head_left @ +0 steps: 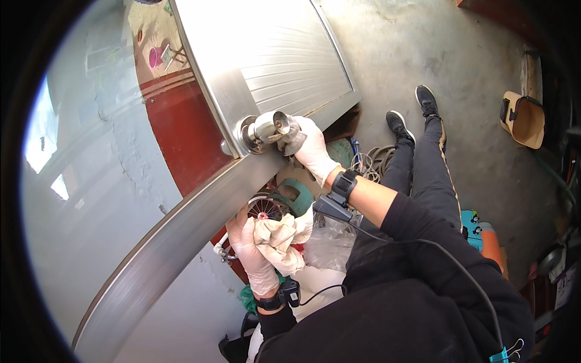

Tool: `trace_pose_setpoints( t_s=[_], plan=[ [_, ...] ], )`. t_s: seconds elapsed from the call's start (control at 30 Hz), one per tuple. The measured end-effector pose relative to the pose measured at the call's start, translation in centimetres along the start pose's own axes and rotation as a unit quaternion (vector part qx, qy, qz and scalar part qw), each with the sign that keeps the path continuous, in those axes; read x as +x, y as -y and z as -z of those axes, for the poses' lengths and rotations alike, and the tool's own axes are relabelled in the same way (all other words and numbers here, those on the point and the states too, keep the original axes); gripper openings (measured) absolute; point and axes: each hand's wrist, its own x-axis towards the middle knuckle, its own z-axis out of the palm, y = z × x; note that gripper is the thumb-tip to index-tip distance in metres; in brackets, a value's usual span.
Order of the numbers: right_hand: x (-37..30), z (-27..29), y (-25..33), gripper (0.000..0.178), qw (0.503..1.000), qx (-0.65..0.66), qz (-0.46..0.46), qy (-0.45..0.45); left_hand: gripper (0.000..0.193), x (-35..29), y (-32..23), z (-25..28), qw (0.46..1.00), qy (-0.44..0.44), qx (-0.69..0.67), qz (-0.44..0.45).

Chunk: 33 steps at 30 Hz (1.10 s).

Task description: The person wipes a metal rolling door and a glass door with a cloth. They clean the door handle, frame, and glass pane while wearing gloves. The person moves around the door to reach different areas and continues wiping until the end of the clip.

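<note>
Head view: left hand (pixel 249 257) grips pale cloth (pixel 279 243), fingers partly hidden. Right hand (pixel 313 148) clasps grey rag (pixel 293 139) at doorknob (pixel 266 127), fingertips obscured.

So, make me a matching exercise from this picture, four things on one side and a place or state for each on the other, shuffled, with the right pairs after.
Things:
1. Door knob
2. Cream cloth
3. Tan container
4. Right hand

Places or states:
A. Held in the left hand
B. Gloved, at the knob's right side
C. Silver, mounted on the door
D. Toward the picture's right edge

Pairs: 1-C, 2-A, 3-D, 4-B
</note>
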Motion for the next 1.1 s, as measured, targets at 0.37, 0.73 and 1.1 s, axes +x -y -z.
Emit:
trace_pose_setpoints(
  t_s=[0.37, 0.73, 1.1],
  plan=[
    [0.3, -0.4, 0.2, 0.029, 0.998, -0.007, 0.035, -0.053, 0.048, -0.1, 0.1, -0.4, 0.999, -0.025, 0.035, -0.027],
    [-5.2, 0.5, -2.2, 0.036, 0.979, -0.111, 0.169, 0.027, 0.051, 0.1, -0.1, -0.8, 0.999, -0.043, -0.005, -0.008],
    [-2.3, 2.9, -2.7, 0.035, 0.998, 0.065, -0.013, 0.015, 0.056, 0.6, 0.7, -2.4, 0.999, -0.031, 0.0, 0.045]
  ],
)
